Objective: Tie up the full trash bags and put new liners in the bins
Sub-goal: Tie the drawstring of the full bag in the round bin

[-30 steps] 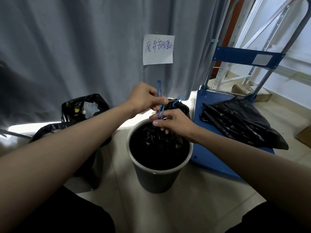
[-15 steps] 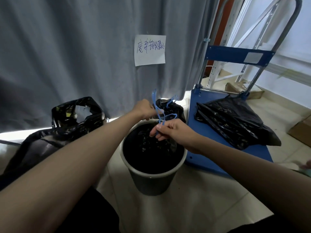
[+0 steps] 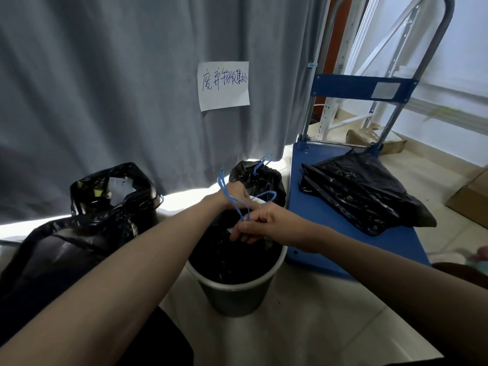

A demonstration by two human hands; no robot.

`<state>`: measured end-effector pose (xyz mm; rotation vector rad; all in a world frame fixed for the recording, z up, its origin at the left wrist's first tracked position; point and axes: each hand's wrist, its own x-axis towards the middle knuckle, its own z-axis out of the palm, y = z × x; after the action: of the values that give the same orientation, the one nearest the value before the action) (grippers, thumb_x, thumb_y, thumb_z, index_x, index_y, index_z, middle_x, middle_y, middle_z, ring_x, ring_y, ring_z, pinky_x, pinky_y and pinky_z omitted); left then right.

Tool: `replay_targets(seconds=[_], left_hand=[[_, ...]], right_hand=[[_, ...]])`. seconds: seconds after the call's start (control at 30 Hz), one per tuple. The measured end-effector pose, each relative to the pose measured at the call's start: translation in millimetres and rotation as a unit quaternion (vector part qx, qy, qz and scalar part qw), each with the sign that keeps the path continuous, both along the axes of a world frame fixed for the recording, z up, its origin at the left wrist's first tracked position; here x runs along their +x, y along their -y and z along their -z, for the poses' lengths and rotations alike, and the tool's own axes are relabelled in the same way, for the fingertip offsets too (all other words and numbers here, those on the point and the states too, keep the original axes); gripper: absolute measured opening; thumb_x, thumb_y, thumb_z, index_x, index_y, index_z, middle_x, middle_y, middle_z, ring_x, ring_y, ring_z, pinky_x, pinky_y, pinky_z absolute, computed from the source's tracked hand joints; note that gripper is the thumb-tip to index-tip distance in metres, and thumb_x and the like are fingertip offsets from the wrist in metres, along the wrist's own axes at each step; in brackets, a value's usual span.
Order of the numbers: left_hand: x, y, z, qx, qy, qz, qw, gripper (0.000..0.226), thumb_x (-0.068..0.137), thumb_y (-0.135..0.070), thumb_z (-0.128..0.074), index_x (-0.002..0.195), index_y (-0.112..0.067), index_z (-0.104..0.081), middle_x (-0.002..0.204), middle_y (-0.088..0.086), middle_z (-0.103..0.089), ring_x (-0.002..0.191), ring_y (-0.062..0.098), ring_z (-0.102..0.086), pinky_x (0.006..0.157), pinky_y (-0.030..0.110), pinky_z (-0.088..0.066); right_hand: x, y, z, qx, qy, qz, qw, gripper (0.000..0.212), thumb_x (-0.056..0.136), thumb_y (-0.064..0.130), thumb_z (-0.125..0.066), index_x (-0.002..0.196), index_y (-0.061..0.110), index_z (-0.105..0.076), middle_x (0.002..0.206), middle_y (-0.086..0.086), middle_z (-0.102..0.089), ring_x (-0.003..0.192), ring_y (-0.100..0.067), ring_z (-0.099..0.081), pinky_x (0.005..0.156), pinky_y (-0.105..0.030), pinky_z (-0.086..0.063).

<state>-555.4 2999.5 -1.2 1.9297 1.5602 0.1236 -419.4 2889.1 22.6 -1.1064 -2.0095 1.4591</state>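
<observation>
A grey round bin stands on the floor with a black trash bag inside it. Thin blue drawstrings rise from the bag's mouth in loops. My right hand pinches the strings just above the bag. My left hand is curled beyond it, holding the other part of the strings. Behind the bin sits a tied black bag with a blue knot on top.
An open full black bag sits in a second bin at the left. A blue platform trolley at the right carries flat black liners. A grey curtain with a paper note hangs behind. Cardboard box at far right.
Both hands have dropped lower toward the bin's mouth. The blue strings, held straight up before, now form loose loops between the hands. The view has shifted right.
</observation>
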Motion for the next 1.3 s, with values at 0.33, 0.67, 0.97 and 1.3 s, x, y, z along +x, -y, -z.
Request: replay_targets(seconds=[0.33, 0.67, 0.97, 1.3], left_hand=[[-12, -10, -13, 0.042, 0.156, -0.100, 0.982, 0.019, 0.073, -0.006, -0.081, 0.089, 0.002, -0.076, 0.090, 0.019, -0.073, 0.076, 0.018, -0.065, 0.082, 0.032, -0.057], [-59, 11, -50, 0.106, 0.255, -0.214, 0.937, 0.016, 0.070, 0.001, -0.082, 0.072, 0.010, -0.070, 0.066, 0.013, -0.071, 0.053, 0.022, -0.065, 0.063, 0.033, -0.061], [-72, 43, -81, 0.114, 0.240, -0.104, 0.958, 0.011, 0.071, -0.003, -0.082, 0.070, 0.001, -0.072, 0.051, 0.002, -0.067, 0.046, 0.011, -0.065, 0.051, 0.016, -0.053], [-62, 49, -94, 0.116, 0.266, -0.057, 0.955, 0.012, 0.072, -0.003, -0.082, 0.077, 0.005, -0.074, 0.064, 0.018, -0.070, 0.055, 0.020, -0.067, 0.065, 0.029, -0.061]], right_hand=[[0, -2, 3, 0.027, -0.019, 0.050, 0.998, 0.027, 0.100, 0.026, -0.052, 0.102, 0.013, -0.076, 0.103, 0.010, -0.074, 0.101, 0.000, -0.064, 0.097, -0.023, -0.044], [-27, -24, 8, -0.004, -0.164, 0.265, 0.950, 0.041, 0.106, 0.029, -0.035, 0.078, 0.016, -0.062, 0.081, -0.006, -0.073, 0.079, -0.009, -0.064, 0.071, -0.021, -0.039], [-52, -35, -4, -0.064, -0.191, 0.322, 0.925, 0.037, 0.106, 0.018, -0.034, 0.103, 0.001, -0.067, 0.058, 0.005, -0.041, 0.048, -0.008, -0.036, 0.053, -0.025, -0.038], [-57, -30, -15, 0.019, 0.079, 0.184, 0.980, 0.047, 0.093, 0.021, -0.054, 0.046, 0.022, -0.050, 0.046, 0.010, -0.038, 0.046, -0.007, -0.034, 0.050, -0.021, -0.029]])
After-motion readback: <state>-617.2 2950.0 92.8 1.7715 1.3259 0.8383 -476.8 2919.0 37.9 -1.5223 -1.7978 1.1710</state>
